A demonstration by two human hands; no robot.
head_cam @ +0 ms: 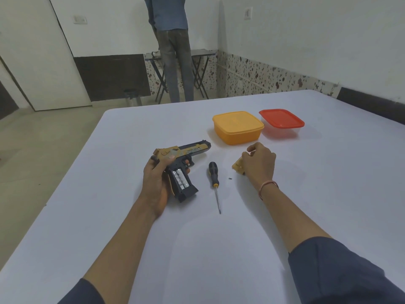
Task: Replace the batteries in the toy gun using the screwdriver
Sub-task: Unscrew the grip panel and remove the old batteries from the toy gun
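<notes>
1. The left hand (156, 181) grips the toy gun (186, 151) by its handle, where two batteries (180, 177) sit uncovered.
2. The right hand (259, 165) curls over a yellow cover (237, 165) lying on the table (306, 194).
3. Between the hands lie the screwdriver (213, 174) and a small screw (230, 178).
4. Farther right stand a yellow box (237, 128) and a red-lidded box (281, 122).

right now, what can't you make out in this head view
Head view only:
Gold cover: mostly under the right hand; grip hidden.
Screw: too small to tell its type.
Yellow box and red-lidded box: lids hide contents.
Batteries in the toy gun: labels too small to read.
</notes>
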